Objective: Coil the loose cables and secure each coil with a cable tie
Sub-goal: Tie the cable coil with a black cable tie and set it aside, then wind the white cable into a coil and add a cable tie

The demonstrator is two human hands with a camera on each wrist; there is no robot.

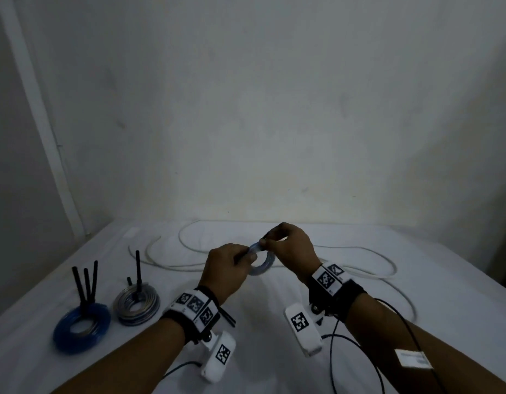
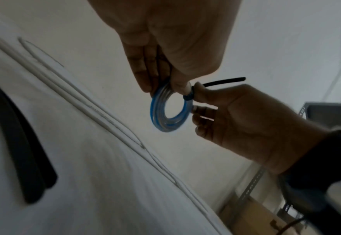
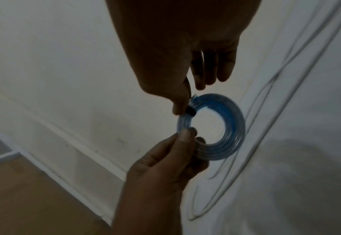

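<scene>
Blue coil (image 3: pixel 224 127) pinched between both hands' fingers (image 3: pixel 185 135).

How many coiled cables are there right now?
3. A dark blue coil lies at the table's near left, a grey coil just right of it, and a light blue coil is held up between both hands. The white cable behind lies loose.

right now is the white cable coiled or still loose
Loose. The white cable lies spread in wide loops over the table, with no tie on it. Both hands are on the small blue coil instead.
</scene>
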